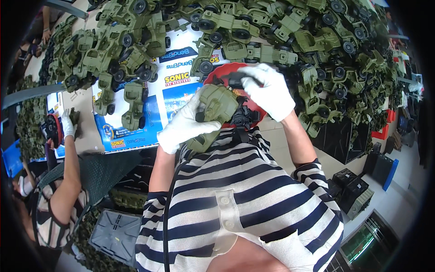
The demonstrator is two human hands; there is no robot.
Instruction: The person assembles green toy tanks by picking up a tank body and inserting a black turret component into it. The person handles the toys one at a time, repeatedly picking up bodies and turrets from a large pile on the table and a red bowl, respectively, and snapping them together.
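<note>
My left hand (188,126), in a white glove, grips an olive-green toy vehicle body (218,103) in front of my chest. The thumb lies along its near side. Across from it, my right hand (271,90), also gloved in white, has its fingers curled around a small black plastic part (240,80); its exact shape is partly hidden by the fingers. Both hands are over a red bowl (222,69), whose rim shows behind the vehicle body. More black plastic parts (244,116) lie in the bowl, beside the body.
Piles of green toy vehicles with black wheels (226,22) cover the table's far side and right. Blue-and-white printed sheets (152,109) lie under some. At left, a co-worker's gloved hand (68,123) works beside another red bowl. A grey crate (115,235) stands below; black crates (351,190) at right.
</note>
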